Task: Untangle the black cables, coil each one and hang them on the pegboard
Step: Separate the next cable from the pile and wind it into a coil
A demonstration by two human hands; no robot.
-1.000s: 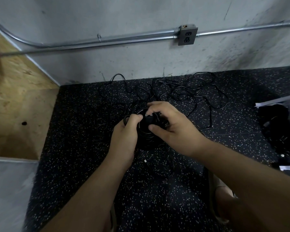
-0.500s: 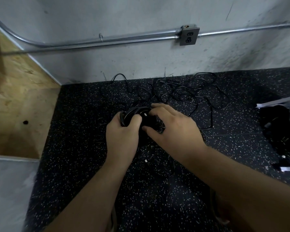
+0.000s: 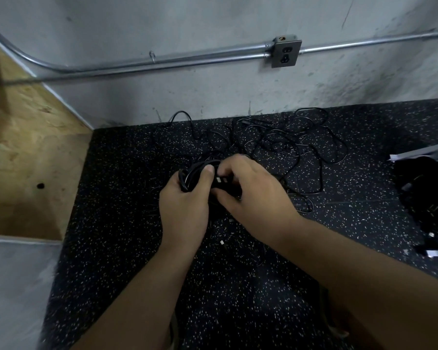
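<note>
**Inspector:** Head view. How are the hands set?

**Examiner:** The left hand (image 3: 185,210) grips a small black coil (image 3: 189,176), with the thumb laid over the top and the fingers curled beneath. The coil is held just above the speckled mat (image 3: 122,198). The right hand (image 3: 256,195) pinches a connector (image 3: 221,179) with pale markings, immediately right of the coil and beside the left thumb.

**Inspector:** Which relation governs the next move?

**Examiner:** The connector lies right of the left grip, with its long axis running left to right across the coil. In my judgement the right hand must do any wrapping or tucking while the left only steadies. The loose tangle (image 3: 283,145) lies beyond both hands, toward the wall (image 3: 213,97), and nearer the right hand. I cannot tell whether the held cable runs into it. No pegboard is in view.
</note>
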